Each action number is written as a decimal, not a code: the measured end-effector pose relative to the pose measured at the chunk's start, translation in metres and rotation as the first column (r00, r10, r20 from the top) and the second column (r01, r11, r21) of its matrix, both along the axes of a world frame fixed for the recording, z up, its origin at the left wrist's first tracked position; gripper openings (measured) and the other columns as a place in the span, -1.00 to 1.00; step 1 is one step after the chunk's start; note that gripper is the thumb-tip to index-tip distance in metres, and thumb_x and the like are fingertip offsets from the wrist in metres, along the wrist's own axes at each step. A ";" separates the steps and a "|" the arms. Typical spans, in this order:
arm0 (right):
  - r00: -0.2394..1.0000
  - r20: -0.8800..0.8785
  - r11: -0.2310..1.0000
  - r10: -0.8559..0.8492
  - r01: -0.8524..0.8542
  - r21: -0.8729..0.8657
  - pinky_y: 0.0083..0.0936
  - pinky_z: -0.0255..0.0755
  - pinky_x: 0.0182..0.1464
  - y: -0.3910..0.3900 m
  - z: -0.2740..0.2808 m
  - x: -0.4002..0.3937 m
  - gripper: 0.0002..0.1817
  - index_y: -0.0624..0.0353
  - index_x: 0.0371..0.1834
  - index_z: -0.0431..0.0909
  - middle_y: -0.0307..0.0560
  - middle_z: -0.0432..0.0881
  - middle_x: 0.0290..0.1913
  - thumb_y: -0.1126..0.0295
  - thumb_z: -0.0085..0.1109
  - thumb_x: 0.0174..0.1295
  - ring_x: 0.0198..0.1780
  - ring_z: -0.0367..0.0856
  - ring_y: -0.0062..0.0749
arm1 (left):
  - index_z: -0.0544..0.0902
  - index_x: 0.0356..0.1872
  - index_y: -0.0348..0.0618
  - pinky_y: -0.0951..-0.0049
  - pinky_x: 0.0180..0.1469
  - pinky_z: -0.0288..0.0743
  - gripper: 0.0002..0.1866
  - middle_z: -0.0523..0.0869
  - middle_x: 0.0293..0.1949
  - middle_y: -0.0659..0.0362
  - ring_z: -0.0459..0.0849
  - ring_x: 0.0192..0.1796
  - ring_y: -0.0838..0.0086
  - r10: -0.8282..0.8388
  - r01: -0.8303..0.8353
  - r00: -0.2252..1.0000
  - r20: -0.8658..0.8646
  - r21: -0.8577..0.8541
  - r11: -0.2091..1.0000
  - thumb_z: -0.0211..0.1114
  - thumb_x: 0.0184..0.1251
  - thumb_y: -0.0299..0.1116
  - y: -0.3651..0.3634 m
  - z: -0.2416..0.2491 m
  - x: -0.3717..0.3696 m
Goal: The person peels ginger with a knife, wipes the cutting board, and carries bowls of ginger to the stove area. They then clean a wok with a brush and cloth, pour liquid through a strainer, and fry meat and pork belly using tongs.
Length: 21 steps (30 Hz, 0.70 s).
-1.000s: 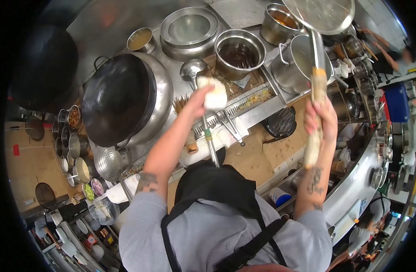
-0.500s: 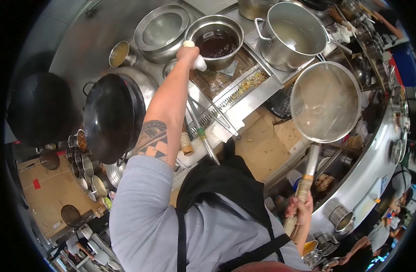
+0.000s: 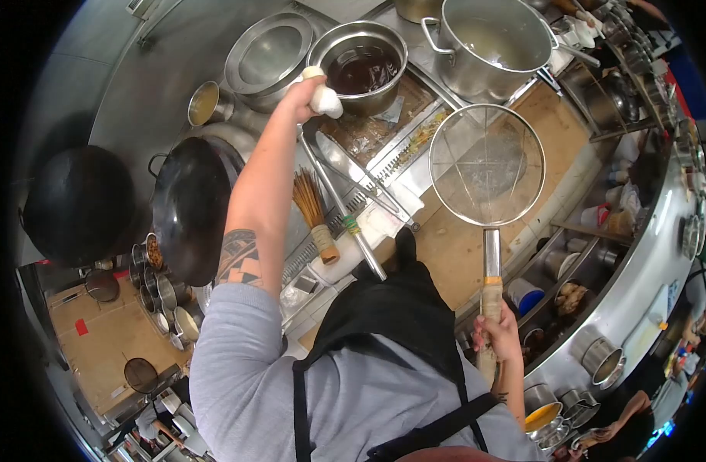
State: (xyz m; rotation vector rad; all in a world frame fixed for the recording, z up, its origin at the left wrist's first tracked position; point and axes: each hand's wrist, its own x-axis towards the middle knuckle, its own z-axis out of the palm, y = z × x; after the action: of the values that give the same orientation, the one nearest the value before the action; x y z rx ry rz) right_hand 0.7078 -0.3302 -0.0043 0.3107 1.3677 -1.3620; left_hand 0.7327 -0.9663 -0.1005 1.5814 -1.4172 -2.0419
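My left hand (image 3: 305,98) is closed around a bunched white cloth (image 3: 326,102), beside the left rim of a metal pot of dark liquid (image 3: 360,69). Wrapped round the bound handle of a large round mesh strainer (image 3: 487,165) is my right hand (image 3: 497,331). The strainer hangs over the floor, in front of the counter edge. Below my left hand lie a bamboo brush (image 3: 320,223) and a long metal handle with a green band (image 3: 353,227).
A tall pot of cloudy liquid (image 3: 491,46) stands at the back right. Black woks (image 3: 191,208) are at the left, near a small metal cup (image 3: 206,105) and nested bowls (image 3: 268,54). Other people work at the lower right, one arm (image 3: 626,412) reaching in.
The strainer and my right hand have moved left, and the strainer now points straight away from me. My left hand has shifted slightly left. The view has turned a little.
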 end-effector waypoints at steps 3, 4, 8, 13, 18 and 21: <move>0.999 -0.007 0.999 0.035 -0.035 -0.026 -0.43 0.47 -0.62 -0.012 -0.005 -0.008 -0.53 0.21 0.20 0.30 -0.10 0.48 -0.49 0.60 0.15 0.20 -0.67 0.47 -0.44 | 0.52 0.15 -0.18 0.03 -0.03 0.62 -0.53 0.72 -0.08 0.05 0.76 -0.11 0.18 0.037 0.013 0.985 0.168 -0.288 0.958 0.34 0.32 -0.16 -0.002 -0.024 -0.012; 0.999 0.001 0.999 0.046 -0.046 -0.019 -0.43 0.48 -0.62 -0.018 -0.007 -0.009 -0.54 0.21 0.19 0.30 -0.10 0.48 -0.49 0.60 0.14 0.21 -0.66 0.47 -0.44 | 0.54 0.15 -0.23 0.11 0.04 0.60 -0.47 0.71 -0.01 -0.03 0.74 -0.04 0.13 0.096 0.051 0.945 0.314 -0.427 0.903 0.38 0.23 -0.15 -0.007 -0.030 -0.017; 0.993 0.006 0.992 0.121 -0.121 -0.036 -0.42 0.50 -0.59 -0.042 -0.008 -0.014 -0.58 0.21 0.16 0.30 -0.12 0.48 -0.49 0.57 0.13 0.24 -0.62 0.50 -0.44 | 0.55 0.14 -0.36 0.23 0.23 0.52 -0.32 0.67 0.12 -0.18 0.67 0.16 0.02 0.161 0.318 0.783 0.600 -0.611 0.725 0.46 0.01 -0.12 -0.011 -0.014 -0.025; 0.980 -0.045 0.981 0.196 -0.195 0.013 -0.42 0.50 -0.60 -0.065 -0.006 -0.013 -0.64 0.26 0.08 0.29 -0.12 0.48 -0.51 0.55 0.13 0.24 -0.64 0.47 -0.45 | 0.59 0.08 -0.28 0.18 0.22 0.52 -0.43 0.68 0.10 -0.16 0.67 0.17 0.04 0.037 0.569 0.726 0.686 -0.630 0.529 0.45 0.07 -0.15 -0.005 0.032 -0.030; 0.987 -0.022 0.987 0.161 -0.161 -0.025 -0.38 0.50 -0.59 -0.106 -0.008 -0.015 -0.67 0.22 0.05 0.25 -0.11 0.47 -0.46 0.54 0.12 0.27 -0.62 0.48 -0.44 | 0.59 0.09 -0.21 0.17 0.20 0.54 -0.45 0.71 0.06 -0.12 0.68 0.14 0.03 -0.023 0.684 0.685 0.729 -0.631 0.366 0.42 0.07 -0.18 -0.001 0.060 -0.035; 0.991 -0.034 0.991 0.131 -0.132 -0.019 -0.40 0.48 -0.61 -0.118 -0.002 -0.009 -0.67 0.21 0.04 0.25 -0.12 0.46 -0.47 0.54 0.11 0.27 -0.63 0.47 -0.44 | 0.59 0.10 -0.20 0.17 0.20 0.54 -0.45 0.72 0.07 -0.11 0.67 0.15 0.05 -0.030 0.725 0.646 0.763 -0.600 0.339 0.42 0.07 -0.19 0.008 0.072 -0.032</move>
State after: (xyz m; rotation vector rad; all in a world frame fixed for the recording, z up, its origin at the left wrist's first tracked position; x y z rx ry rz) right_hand 0.6989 -0.4487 -0.0064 0.1814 1.3752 -1.2761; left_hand 0.7009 -0.9584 -0.0286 1.4298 -2.7453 -0.3499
